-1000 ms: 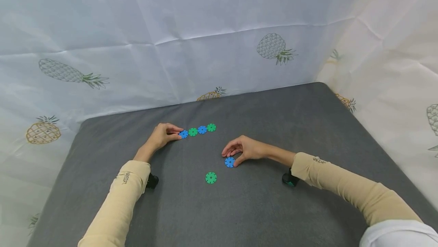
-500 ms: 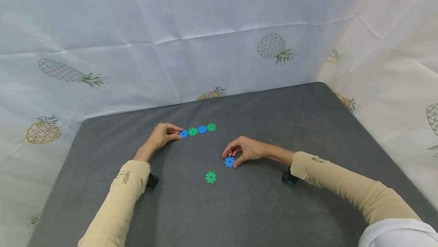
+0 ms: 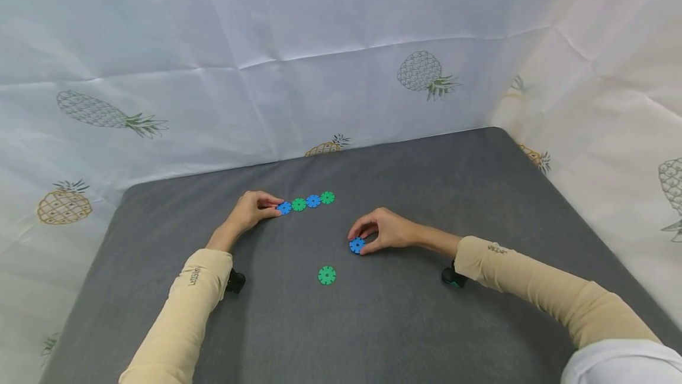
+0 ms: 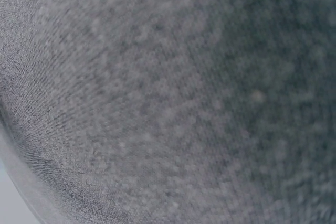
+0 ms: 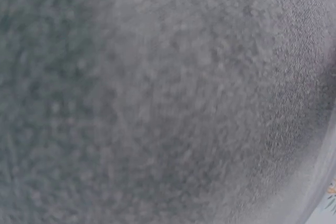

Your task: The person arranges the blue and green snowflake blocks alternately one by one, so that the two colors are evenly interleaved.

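Note:
In the head view, a row of small notched discs lies at the table's middle left, edge to edge. From the left they are a blue disc point(image 3: 285, 208), a green disc point(image 3: 299, 205), another blue disc point(image 3: 313, 201) and another green disc point(image 3: 327, 197). My left hand point(image 3: 249, 212) pinches the leftmost blue disc between thumb and fingers. Nearer me and to the right, my right hand point(image 3: 389, 230) holds a separate blue disc point(image 3: 356, 246) by its edge. A loose green disc point(image 3: 327, 275) lies flat below it. Both wrist views show only blurred grey cloth.
A grey cloth point(image 3: 405, 325) covers the table. A white pineapple-print curtain point(image 3: 330, 94) hangs along its back edge, and more of it hangs at the sides. A black wrist camera point(image 3: 453, 276) is strapped under the right sleeve, another point(image 3: 235, 281) under the left.
My right hand has picked the blue disc up a little and shifted it slightly away from me. The left hand and the row stay where they were.

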{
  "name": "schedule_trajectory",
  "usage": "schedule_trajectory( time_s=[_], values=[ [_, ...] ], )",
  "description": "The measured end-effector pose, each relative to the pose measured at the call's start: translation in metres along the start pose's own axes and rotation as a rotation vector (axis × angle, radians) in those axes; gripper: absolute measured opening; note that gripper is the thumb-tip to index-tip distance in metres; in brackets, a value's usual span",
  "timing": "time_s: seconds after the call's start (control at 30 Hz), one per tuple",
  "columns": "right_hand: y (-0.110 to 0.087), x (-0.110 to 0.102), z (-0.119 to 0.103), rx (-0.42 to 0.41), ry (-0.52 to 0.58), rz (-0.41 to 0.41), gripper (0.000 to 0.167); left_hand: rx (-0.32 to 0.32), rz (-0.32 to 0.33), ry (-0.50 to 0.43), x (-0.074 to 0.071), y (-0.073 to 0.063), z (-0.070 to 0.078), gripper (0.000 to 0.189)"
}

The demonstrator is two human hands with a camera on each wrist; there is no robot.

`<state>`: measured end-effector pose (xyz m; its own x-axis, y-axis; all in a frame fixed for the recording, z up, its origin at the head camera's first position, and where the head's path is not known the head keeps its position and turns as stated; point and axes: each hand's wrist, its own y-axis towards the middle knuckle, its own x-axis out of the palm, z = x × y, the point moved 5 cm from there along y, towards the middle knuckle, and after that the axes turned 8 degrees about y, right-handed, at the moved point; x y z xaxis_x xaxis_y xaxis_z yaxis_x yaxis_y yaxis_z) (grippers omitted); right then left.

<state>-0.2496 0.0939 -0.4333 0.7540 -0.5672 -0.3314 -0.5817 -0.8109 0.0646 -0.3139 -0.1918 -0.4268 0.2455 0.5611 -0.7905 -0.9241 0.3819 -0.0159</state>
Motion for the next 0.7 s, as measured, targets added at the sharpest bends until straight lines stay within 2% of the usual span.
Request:
schedule_trajectory(
  time_s=[0.13,0.33,0.53,0.7],
  values=[
    [0.0002,-0.0033,0.007,0.004,0.021,0.015,0.033,-0.006,0.001,0.002,0.0002,-0.0003,-0.0014,0.026],
    [0.0001,-0.0045,0.0078,-0.004,-0.028,0.008,0.031,0.0,-0.001,0.003,-0.0002,-0.0005,-0.0007,0.026],
    [0.0006,-0.0053,0.008,0.024,-0.051,-0.015,0.035,0.002,0.004,0.002,-0.0006,-0.0005,-0.0004,0.027],
    [0.0019,-0.0037,0.0046,-0.007,-0.165,-0.052,0.038,0.003,0.003,0.0,-0.0002,0.0,-0.0004,0.027]
  ],
)
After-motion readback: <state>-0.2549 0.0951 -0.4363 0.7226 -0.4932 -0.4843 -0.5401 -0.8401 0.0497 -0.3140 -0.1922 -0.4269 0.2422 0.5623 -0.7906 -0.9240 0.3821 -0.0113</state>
